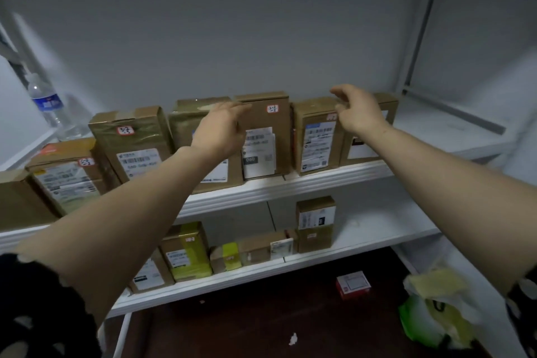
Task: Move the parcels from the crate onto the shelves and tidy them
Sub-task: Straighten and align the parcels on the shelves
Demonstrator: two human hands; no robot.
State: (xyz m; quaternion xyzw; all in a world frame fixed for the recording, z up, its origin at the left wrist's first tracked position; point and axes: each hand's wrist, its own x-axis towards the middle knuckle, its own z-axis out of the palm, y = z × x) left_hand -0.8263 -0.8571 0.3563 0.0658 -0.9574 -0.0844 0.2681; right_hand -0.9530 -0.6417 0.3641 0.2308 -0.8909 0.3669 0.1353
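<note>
On the upper shelf (pixel 290 183) the parcels (pixel 139 151) stood on end in a row with their labels facing out, probably so each code could be read from the front. The crate was not in view. The left grip (pixel 223 128) was spread, its straight fingers lying flat against the front of the tall parcel (pixel 263 131) with the red-edged sticker, apparently to press it back and square it with its neighbours rather than lift it. The right grip (pixel 360 110) hovered at the top edge of the next parcel (pixel 316 136), its fingers loosely curled. Whether they pinched that edge or only neared it could not be told. Beyond it an end parcel (pixel 364 150) closed the row, with bare shelf to its right, which looked like the room left for more. More parcels (pixel 315 224) sat less evenly on the lower shelf (pixel 363 244) and likely needed straightening too. A water bottle (pixel 46 104) stood at the far left.
</note>
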